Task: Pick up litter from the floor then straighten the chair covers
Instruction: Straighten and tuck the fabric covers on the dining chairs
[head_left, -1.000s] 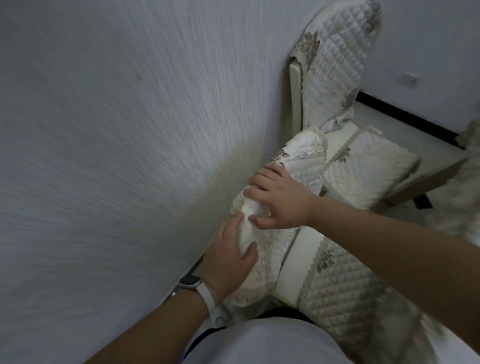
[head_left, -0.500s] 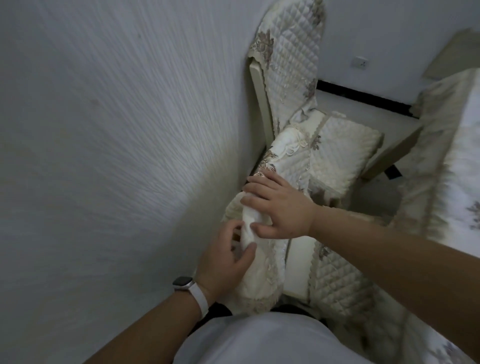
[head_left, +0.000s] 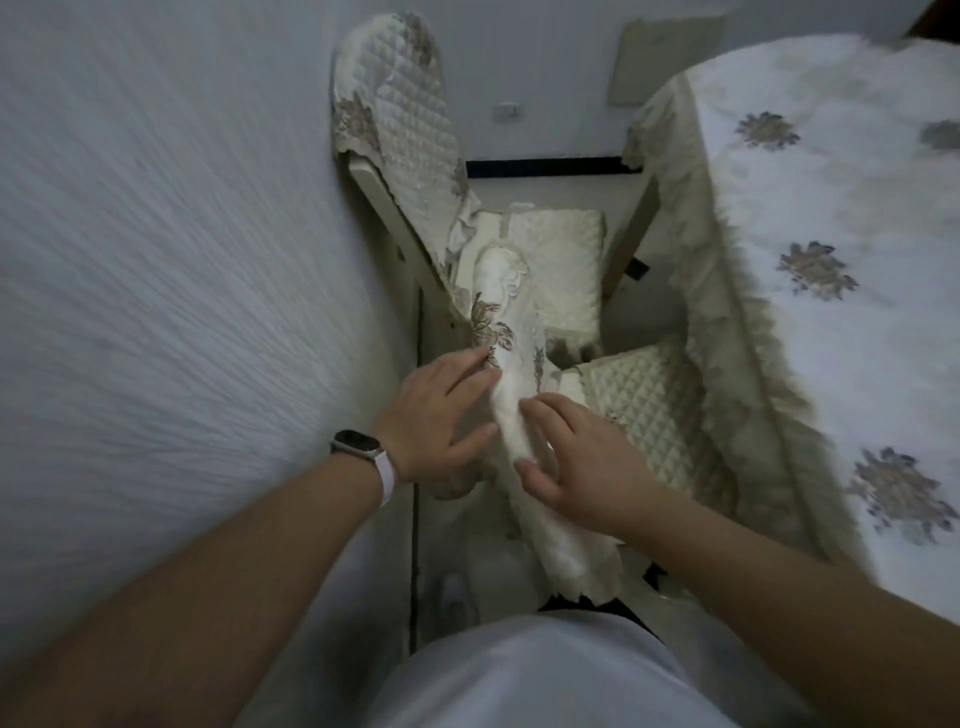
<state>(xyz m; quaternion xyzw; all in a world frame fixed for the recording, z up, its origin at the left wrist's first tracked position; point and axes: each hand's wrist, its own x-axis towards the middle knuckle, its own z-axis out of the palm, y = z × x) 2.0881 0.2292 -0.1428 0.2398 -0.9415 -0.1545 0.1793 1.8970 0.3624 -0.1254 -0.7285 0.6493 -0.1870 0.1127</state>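
Note:
A cream quilted cover (head_left: 511, 364) with brown flower embroidery drapes over the top of the near chair's backrest, seen from above. My left hand (head_left: 441, 415) lies against the cover's left side with fingers fairly straight and the thumb touching the fabric. My right hand (head_left: 571, 457) lies on its right side, fingers spread and lightly bent over the cloth. The near chair's quilted seat cushion (head_left: 649, 410) shows to the right. A second chair behind it has a quilted backrest cover (head_left: 400, 114) and a seat cushion (head_left: 561, 270).
A textured white wall (head_left: 182, 286) runs close along the left. A table under a white cloth with brown flowers (head_left: 821, 270) fills the right. A narrow strip of floor (head_left: 452, 545) lies between wall and chair. Black skirting (head_left: 545, 167) crosses the back wall.
The view has swung so the chairs stand straight ahead and the table appears. My left hand moved up the cover's left side; my right hand moved down onto its right side.

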